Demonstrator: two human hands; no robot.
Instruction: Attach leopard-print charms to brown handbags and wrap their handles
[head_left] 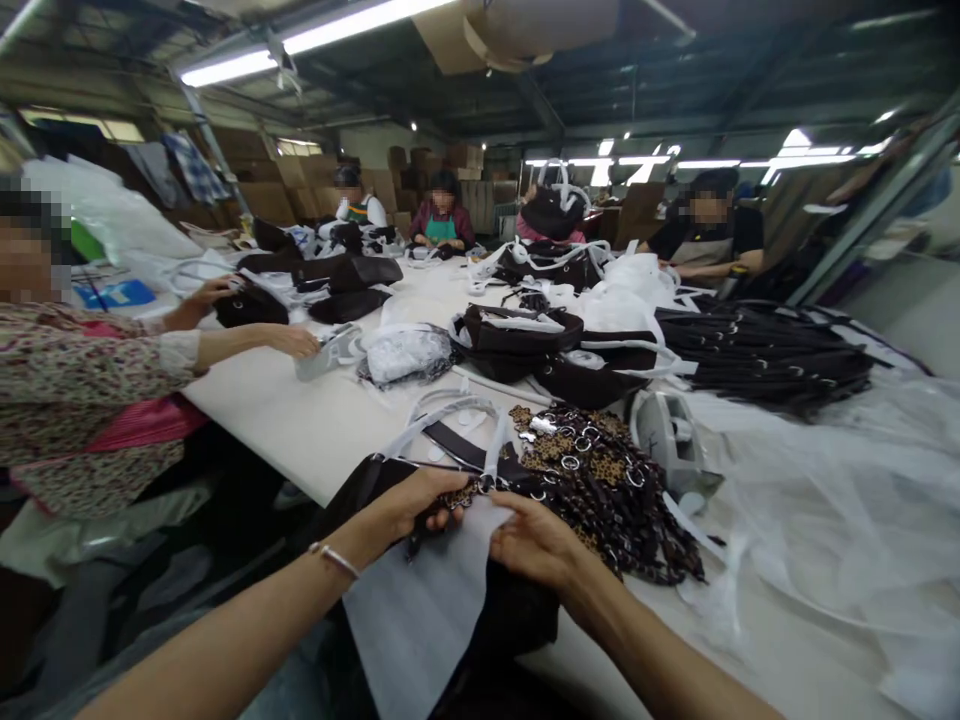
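Observation:
A dark handbag (521, 610) is in front of me at the table's edge, its handles (495, 445) wrapped in white material. My left hand (420, 505) is closed on a leopard-print charm (459, 494) beside a metal ring at the base of a handle. With thumb and fingers, my right hand (536, 540) pinches at the top of a white sheet (424, 620) close to that ring. The sheet hangs down over the bag's front. Just beyond lies a heap of leopard-print charms (600, 465) with metal rings and dark beaded strands.
A tape dispenser (675, 440) stands right of the heap. Dark bags (517, 340) and a pile of black straps (765, 350) lie farther back. White wrapping (825, 510) spreads at right. At left, a co-worker's hand (292, 340) reaches over the table; other people work behind.

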